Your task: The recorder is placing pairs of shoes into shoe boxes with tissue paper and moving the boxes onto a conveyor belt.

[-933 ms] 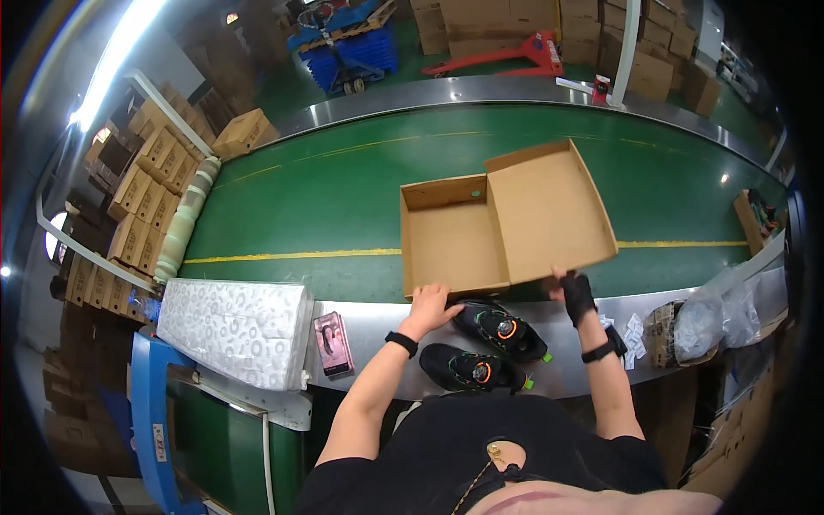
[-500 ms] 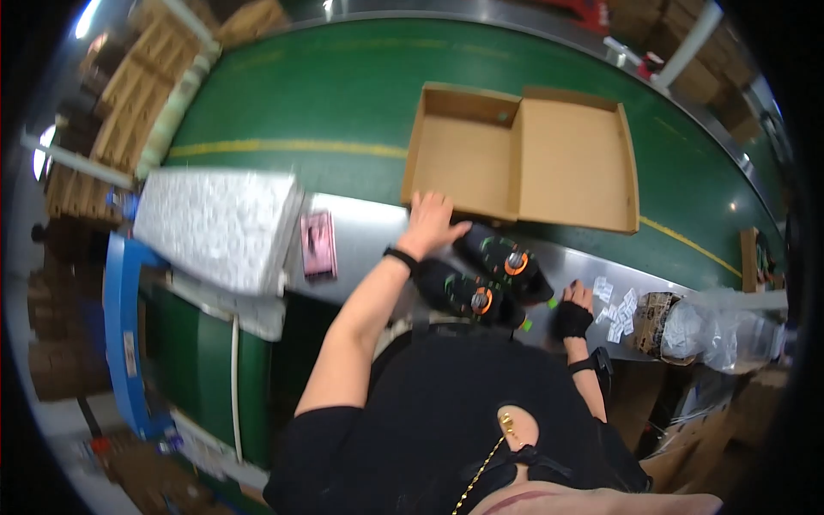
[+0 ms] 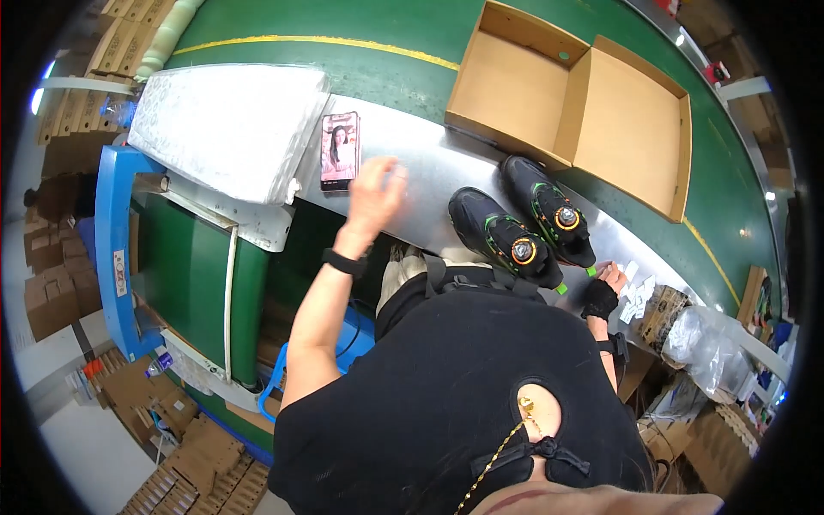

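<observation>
A pair of black shoes with orange-ringed dials and green tabs stands side by side on the metal ledge. To their left, my left hand hangs over the ledge beside a phone that shows a picture of a person; its fingers are smeared by motion. My right hand, in a black fingerless glove, is right of the shoe toes. Its fingers are bent together at the edge of several small white labels; whether one is between them, I cannot make out. Beyond the shoes lies an opened cardboard box, its lid folded out to the right.
A plastic-wrapped pale stack rests on the left, above a blue frame. At the right end are a small carton and clear plastic bags. A green belt with a yellow line runs behind the ledge.
My left hand has left the near edge of the box and moved left toward the phone. My right hand is now closer to the labels. The whole view has shifted and tilted.
</observation>
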The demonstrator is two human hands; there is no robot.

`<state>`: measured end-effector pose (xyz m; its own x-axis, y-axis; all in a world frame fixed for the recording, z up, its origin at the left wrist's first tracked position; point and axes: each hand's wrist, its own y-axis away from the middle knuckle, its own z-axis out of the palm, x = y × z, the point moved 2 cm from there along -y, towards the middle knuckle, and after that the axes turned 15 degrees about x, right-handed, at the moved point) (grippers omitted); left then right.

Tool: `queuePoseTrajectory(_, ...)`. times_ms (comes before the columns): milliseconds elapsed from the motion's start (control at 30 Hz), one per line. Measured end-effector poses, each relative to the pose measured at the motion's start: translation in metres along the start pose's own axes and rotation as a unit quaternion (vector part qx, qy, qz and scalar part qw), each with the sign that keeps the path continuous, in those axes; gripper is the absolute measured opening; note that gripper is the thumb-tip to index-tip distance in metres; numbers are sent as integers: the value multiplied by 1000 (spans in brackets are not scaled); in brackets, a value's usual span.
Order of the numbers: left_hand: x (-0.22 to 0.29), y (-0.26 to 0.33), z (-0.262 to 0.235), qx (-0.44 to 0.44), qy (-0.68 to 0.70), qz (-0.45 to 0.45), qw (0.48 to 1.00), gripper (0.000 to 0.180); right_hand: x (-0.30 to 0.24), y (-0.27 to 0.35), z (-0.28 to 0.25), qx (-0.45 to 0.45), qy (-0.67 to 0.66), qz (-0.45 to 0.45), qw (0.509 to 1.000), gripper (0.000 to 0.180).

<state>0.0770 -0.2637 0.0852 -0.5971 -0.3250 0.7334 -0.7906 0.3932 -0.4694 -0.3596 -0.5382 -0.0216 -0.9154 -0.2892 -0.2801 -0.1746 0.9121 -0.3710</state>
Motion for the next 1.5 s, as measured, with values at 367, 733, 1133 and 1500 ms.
queuePoseTrajectory(367, -200, -111, -156, 73, -350, -87, 930, 38, -10, -2, -7, 29, 64, -26, 997, 29)
queuePoseTrajectory(733, -197, -111, -137, -92, -453, -187, 867, 77, -127, -80, -52, 191, -306, 19, 932, 19)
queuePoseTrajectory(1133, -172, -108, -148, -19, -459, -89, 884, 24, -325, -97, 24, -315, -53, -390, 864, 46)
queuePoseTrajectory(1500, -11, -175, -229, 354, -288, 25, 890, 20, -304, -112, 26, -321, -106, -393, 855, 40)
